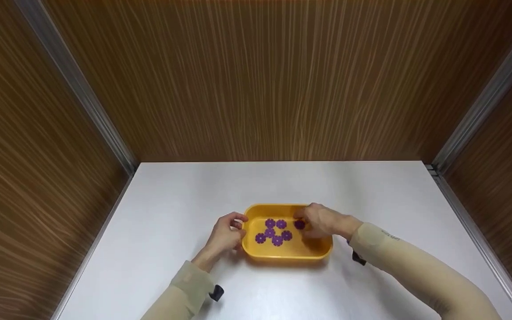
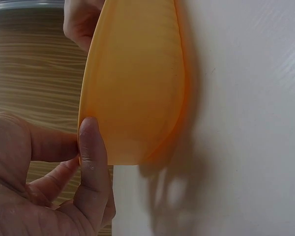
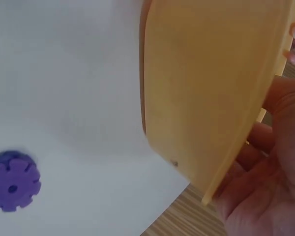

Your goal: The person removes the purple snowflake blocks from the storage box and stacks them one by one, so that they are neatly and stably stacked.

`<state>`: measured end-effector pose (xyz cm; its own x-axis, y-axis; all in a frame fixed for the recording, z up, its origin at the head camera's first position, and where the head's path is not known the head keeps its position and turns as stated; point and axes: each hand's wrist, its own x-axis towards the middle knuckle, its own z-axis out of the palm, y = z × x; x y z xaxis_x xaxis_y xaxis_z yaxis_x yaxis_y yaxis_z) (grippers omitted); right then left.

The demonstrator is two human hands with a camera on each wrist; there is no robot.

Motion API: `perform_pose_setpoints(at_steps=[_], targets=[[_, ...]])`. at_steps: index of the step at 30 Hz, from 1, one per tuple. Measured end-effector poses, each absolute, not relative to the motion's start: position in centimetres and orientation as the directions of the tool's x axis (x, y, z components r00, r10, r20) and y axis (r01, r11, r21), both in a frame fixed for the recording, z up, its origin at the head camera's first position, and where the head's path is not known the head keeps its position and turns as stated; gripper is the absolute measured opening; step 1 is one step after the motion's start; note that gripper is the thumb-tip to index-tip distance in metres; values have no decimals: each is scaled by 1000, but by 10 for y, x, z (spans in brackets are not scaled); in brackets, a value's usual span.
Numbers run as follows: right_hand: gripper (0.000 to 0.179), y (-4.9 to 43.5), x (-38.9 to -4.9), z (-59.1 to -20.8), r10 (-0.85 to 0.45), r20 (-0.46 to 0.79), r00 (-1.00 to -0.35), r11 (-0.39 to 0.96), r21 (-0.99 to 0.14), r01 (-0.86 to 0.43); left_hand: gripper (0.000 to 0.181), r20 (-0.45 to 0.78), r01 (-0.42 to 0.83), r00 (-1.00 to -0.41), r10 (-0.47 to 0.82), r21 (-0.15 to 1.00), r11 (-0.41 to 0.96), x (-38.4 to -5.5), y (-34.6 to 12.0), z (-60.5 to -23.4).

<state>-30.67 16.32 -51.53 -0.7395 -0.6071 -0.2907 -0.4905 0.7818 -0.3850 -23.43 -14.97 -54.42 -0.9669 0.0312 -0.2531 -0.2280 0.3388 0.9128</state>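
Note:
A yellow plastic tray [image 1: 282, 257] sits on the white table. Several purple notched discs [image 1: 277, 240] lie on its floor, mostly toward its left half. At the tray's left end my left hand [image 1: 225, 233] holds the rim; in the left wrist view the thumb [image 2: 91, 147] presses the outer wall. My right hand [image 1: 325, 221] reaches over the right end, fingers down inside. Close by its fingertips is a darker purple disc [image 1: 299, 224], and I cannot tell whether they grip it. In the right wrist view the tray wall [image 3: 201, 88] hides part of those fingers.
Another purple notched disc [image 3: 14, 184] lies on the white table outside the tray, seen in the right wrist view. Wood-grain panels [image 1: 278, 80] rise behind the table and at both sides, with metal profiles [image 1: 87, 93] along the corners.

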Motion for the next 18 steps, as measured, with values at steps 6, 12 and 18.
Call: perform_pose_setpoints(at_steps=[6,12,18], targets=[[33,158,-305,-520,-629,-277,-726,771,-343,-537,40,-253,-227,-967,33,914,336,-234,-150,-544],[23,156,-306,-527,-714,-168,-680,694,-303,-653,42,-241,-215,-970,37,917,334,-235,-151,-545],[18,156,-307,-532,-744,-112,-659,660,-281,-697,43,-215,-186,-975,57,927,327,-235,-152,-546]])
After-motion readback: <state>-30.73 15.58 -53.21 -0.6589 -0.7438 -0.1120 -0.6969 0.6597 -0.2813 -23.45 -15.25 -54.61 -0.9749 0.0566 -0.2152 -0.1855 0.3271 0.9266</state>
